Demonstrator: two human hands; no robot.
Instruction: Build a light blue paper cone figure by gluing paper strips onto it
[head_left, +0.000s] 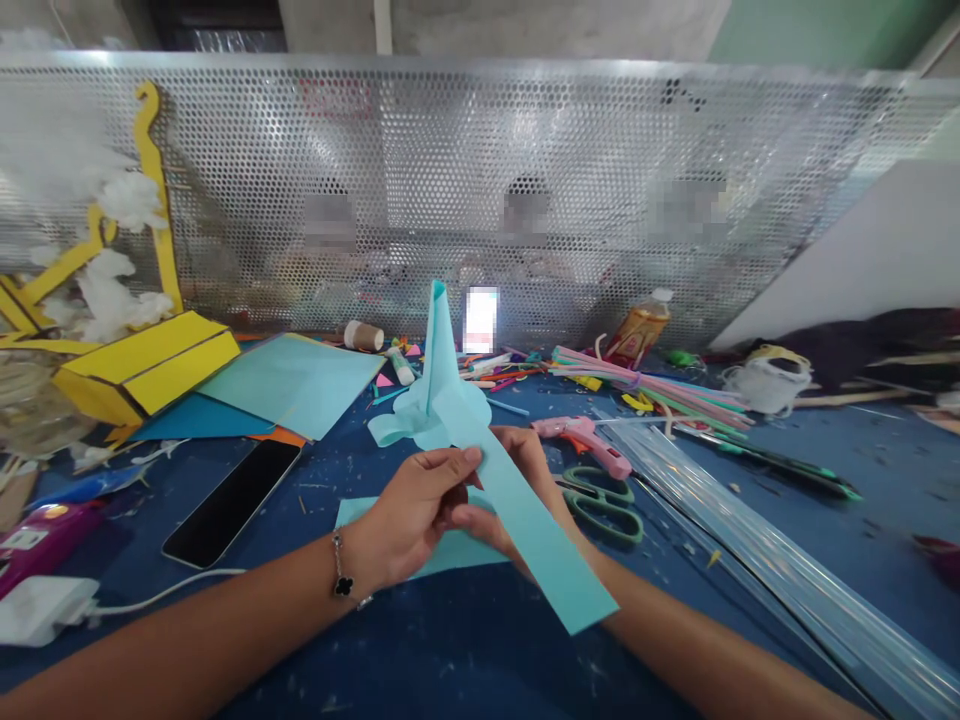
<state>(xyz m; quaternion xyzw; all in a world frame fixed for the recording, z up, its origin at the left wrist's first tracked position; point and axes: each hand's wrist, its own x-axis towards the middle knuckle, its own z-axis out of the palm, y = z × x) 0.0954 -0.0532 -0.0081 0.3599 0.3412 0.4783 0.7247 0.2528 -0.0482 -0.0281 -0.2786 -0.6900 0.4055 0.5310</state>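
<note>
The left hand (pixel 409 515), with a black clover bracelet (pixel 343 585) on its wrist, and the right hand (pixel 517 480) are close together in the head view. Both are clamped on a long turquoise paper strip (pixel 540 540) from its two sides and lift it above the blue work surface (pixel 450 660). The top of the strip joins folded paper loops (pixel 412 425) and a narrow paper cone (pixel 437 345), which stands up above the hands. It seems the hands hold near this joined part because the soft paper needs firm support there, while the lower end stays free. Under the strip lies a flat turquoise paper piece (pixel 420 540). To the right of the strip are a pink hot glue gun (pixel 581 445) and green-handled scissors (pixel 604 505), probably kept there to be within easy reach, and farther right lie long clear glue sticks (pixel 757 530). To the left of the strip are a black phone (pixel 232 503) and a yellow card box (pixel 146 365). Behind the strip stands a perforated metal screen (pixel 480 190).
</note>
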